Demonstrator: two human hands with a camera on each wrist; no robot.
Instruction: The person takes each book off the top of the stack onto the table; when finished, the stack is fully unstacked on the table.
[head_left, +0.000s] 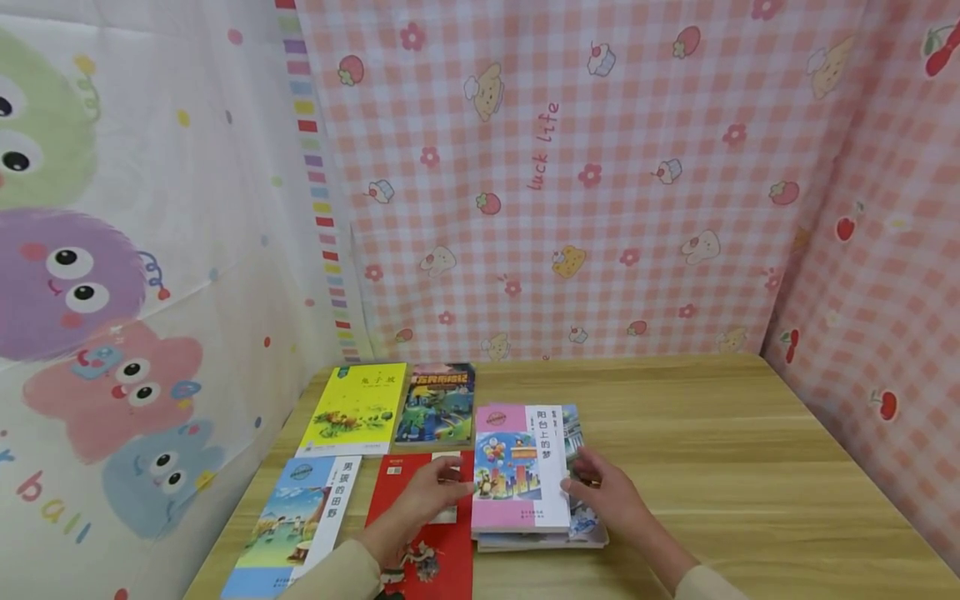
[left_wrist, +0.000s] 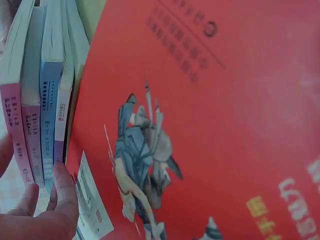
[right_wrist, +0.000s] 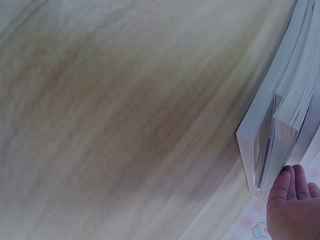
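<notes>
A small stack of books lies on the table between the two hands. Its top one is a pink and white book [head_left: 506, 475] with balloons and buildings on the cover, and a book with a bluish cover [head_left: 581, 518] juts out below it to the right. My left hand [head_left: 435, 496] reaches over a red book [head_left: 405, 546] to the stack's left side. In the left wrist view, its fingers [left_wrist: 64, 187] are at the pink, blue and white spines. My right hand [head_left: 611, 492] touches the stack's right side, fingers extended along the page edges in the right wrist view.
At the back left lie a yellow book [head_left: 360, 408] and a dark, colourful book [head_left: 437, 404]. A blue and white book [head_left: 296, 525] lies at the front left. The wooden table [head_left: 750, 467] extends to the right, with patterned cloths [head_left: 645, 208] hanging around it.
</notes>
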